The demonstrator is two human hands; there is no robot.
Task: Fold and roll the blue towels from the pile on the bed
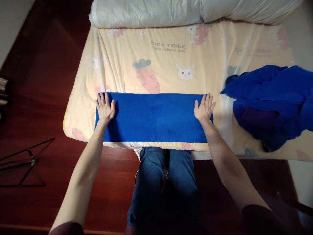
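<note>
Looking down from the head camera, I am seeing no bin, box or basket anywhere; the bed [171, 58] is the one thing bearing the rest, so I am placing everything by it. Lying flat along the bed's near edge is a blue towel [154, 117], folded into a long band running side to side. Resting on the towel's left end is my left hand [105, 107], palm down, fingers spread wide and gripping nothing. Resting on the towel's right end is my right hand [204, 107], likewise flat and fully released, fingers fanned toward the far side of the bed. Both hands are pressing on the cloth rather than pinching it. Sitting on the bed's right side, apart from the towel, is a heap [271, 101] of crumpled blue cloth. Lying across the bed's far edge is a pale rolled quilt [171, 11]. Standing on the floor left of the bed is a black wire stand [24, 163].
</note>
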